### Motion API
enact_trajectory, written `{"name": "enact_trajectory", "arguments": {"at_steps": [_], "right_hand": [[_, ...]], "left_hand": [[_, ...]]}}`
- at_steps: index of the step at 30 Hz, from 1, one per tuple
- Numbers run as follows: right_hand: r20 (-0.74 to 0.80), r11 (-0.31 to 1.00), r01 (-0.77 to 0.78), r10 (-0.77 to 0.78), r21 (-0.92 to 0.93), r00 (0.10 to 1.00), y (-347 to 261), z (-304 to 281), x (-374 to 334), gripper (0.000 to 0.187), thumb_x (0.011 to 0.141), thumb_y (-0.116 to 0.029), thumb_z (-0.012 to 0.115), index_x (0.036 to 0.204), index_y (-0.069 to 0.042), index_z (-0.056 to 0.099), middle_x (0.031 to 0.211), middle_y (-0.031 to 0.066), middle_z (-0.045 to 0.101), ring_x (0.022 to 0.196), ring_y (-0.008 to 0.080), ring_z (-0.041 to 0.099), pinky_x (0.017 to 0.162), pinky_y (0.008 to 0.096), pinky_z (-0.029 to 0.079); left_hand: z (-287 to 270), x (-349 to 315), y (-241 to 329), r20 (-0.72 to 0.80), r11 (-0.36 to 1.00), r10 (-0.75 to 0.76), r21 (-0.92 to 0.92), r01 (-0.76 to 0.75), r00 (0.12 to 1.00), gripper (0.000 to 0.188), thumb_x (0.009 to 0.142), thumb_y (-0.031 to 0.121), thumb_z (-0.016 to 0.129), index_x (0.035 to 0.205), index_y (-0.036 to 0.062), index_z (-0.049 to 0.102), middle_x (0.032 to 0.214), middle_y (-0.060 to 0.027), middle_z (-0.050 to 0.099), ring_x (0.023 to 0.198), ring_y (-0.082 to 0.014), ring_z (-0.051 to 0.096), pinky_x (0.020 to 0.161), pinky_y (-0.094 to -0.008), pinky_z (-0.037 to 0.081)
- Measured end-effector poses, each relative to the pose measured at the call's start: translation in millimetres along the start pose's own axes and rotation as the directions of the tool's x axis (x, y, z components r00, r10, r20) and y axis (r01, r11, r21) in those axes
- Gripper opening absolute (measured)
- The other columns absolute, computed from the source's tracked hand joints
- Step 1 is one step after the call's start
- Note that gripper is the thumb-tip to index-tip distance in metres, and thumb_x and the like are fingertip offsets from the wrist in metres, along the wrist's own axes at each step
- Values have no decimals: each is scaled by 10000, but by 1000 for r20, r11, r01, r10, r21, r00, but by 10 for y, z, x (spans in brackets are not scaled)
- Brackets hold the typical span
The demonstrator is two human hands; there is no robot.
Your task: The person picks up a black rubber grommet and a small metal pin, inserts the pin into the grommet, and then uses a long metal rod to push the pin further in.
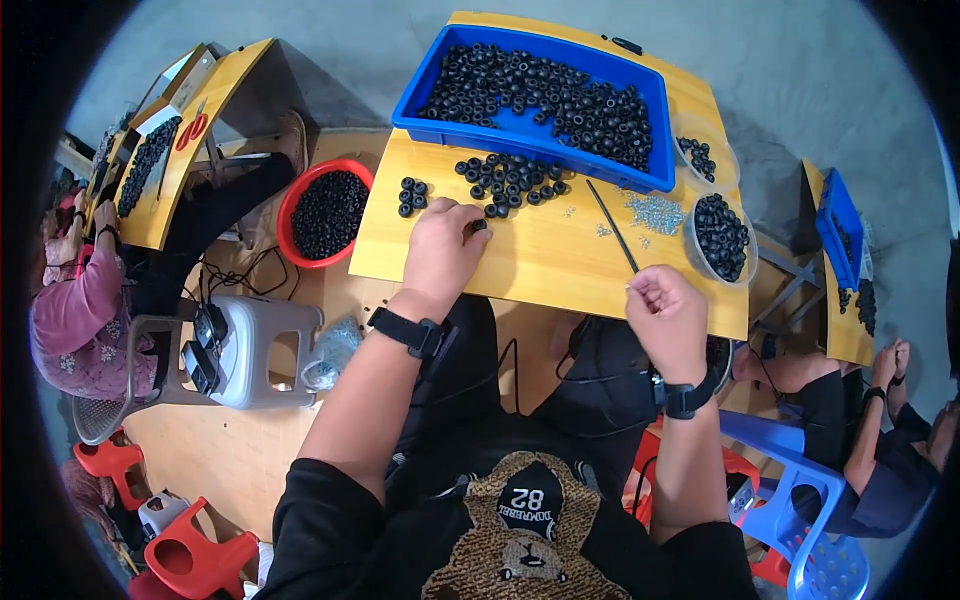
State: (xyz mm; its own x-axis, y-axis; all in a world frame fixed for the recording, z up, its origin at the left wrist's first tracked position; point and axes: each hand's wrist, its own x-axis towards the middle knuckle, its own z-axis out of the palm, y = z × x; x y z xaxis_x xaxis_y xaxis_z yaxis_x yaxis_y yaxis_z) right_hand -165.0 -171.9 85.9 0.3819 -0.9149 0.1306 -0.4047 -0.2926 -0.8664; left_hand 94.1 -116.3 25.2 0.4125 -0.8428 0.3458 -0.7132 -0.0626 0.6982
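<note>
My left hand [442,250] is closed in a pinch on a small black round cap [479,225], just above the yellow table [390,245]. Beyond it lies a loose pile of similar black caps [510,178], with a small separate group [411,197] to its left. My right hand [668,315] hovers at the table's near right edge, fingers curled together; a tiny pale speck shows at its fingertips, too small to name. A thin dark rod [612,225] lies on the table, its near end close to those fingers. Small silvery pieces [655,214] are scattered right of the rod.
A blue tray [420,130] of black caps spans the table's far side. Two clear round tubs [748,268] with more caps stand at the right. On the floor left is a red basin [285,225] of caps, near a grey stool [265,340]. Other people sit at tables on both sides.
</note>
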Motion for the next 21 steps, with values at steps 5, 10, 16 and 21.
{"name": "enact_trajectory", "arguments": {"at_steps": [5,10,16,21], "right_hand": [[84,999,0,-4,48,996,-61,152,-192,96,777,49,636,862,6,620,726,21,603,615,57,556,555,187,445],[33,982,-12,6,186,999,-185,210,-236,96,786,31,652,881,16,647,788,45,636,659,72,593,602,202,477],[127,956,-13,-25,294,992,-405,251,-337,92,787,26,661,878,12,658,803,48,640,670,73,597,590,199,465],[170,977,111,-142,182,975,-558,303,-434,132,774,36,648,899,-4,658,804,61,632,638,89,596,544,205,450]], "left_hand": [[-49,23,86,72,997,15,71,-21,997,202,725,75,738,904,8,673,773,-68,607,666,-184,598,611,-291,494],[-436,-78,286,647,131,-222,-721,680,729,210,888,75,604,1065,-38,608,900,-57,635,724,-100,601,632,-195,496],[-476,-541,360,769,-238,71,-606,759,635,300,941,91,525,1214,-33,538,1031,-99,624,864,-108,608,768,-214,509],[-300,-795,478,769,-392,130,-540,745,625,317,937,69,521,1238,-33,517,1050,-102,616,893,-121,610,792,-230,517]]}}
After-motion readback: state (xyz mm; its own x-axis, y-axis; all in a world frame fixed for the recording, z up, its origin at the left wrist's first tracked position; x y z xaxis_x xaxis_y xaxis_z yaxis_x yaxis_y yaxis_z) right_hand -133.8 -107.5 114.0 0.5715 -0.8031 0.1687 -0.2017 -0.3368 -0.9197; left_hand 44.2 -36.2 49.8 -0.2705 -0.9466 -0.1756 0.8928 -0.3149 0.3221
